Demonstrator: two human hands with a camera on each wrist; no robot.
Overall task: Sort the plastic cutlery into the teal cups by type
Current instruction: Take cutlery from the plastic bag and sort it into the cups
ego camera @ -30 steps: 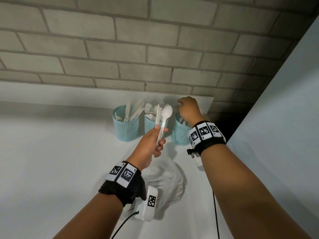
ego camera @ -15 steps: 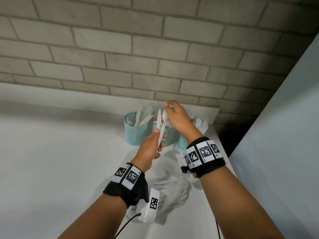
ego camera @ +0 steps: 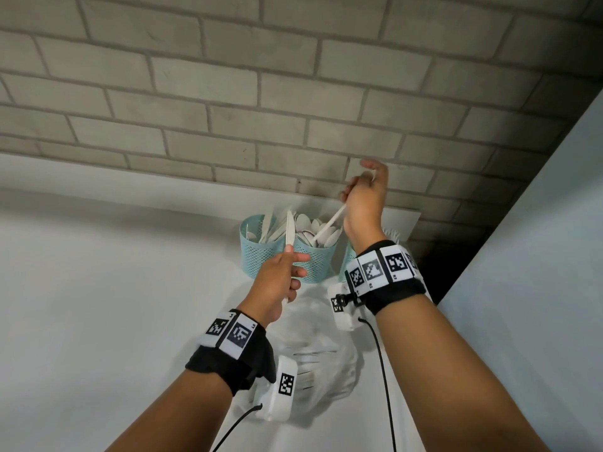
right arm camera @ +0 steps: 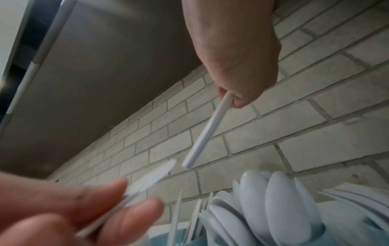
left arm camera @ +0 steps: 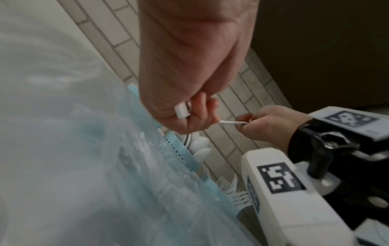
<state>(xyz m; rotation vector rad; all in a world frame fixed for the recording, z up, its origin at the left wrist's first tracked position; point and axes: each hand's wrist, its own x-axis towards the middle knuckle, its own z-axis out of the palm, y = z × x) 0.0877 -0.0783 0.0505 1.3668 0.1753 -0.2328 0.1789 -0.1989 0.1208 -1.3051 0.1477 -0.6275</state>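
Observation:
Three teal mesh cups stand against the brick wall: the left cup (ego camera: pixel 257 252) holds knives, the middle cup (ego camera: pixel 315 262) holds spoons (right arm camera: pixel 273 199), and the right cup (ego camera: pixel 348 256) is mostly hidden behind my right wrist. My left hand (ego camera: pixel 290 259) grips a white knife (ego camera: pixel 289 230) upright in front of the left and middle cups. My right hand (ego camera: pixel 359 184) is raised above the middle cup. It pinches a white spoon (ego camera: pixel 329 223) by its bowl end, with the handle (right arm camera: pixel 206 131) slanting down toward the spoons.
A clear plastic bag (ego camera: pixel 313 350) with more white cutlery lies on the white table (ego camera: pixel 98 288) below my hands. Fork tines (left arm camera: pixel 238 196) stick up from the right cup. A pale panel (ego camera: pixel 538 256) closes off the right side.
My right hand left the right cup, took the spoon out of my left hand and lifted it up to the right. My left hand now holds only the knife.

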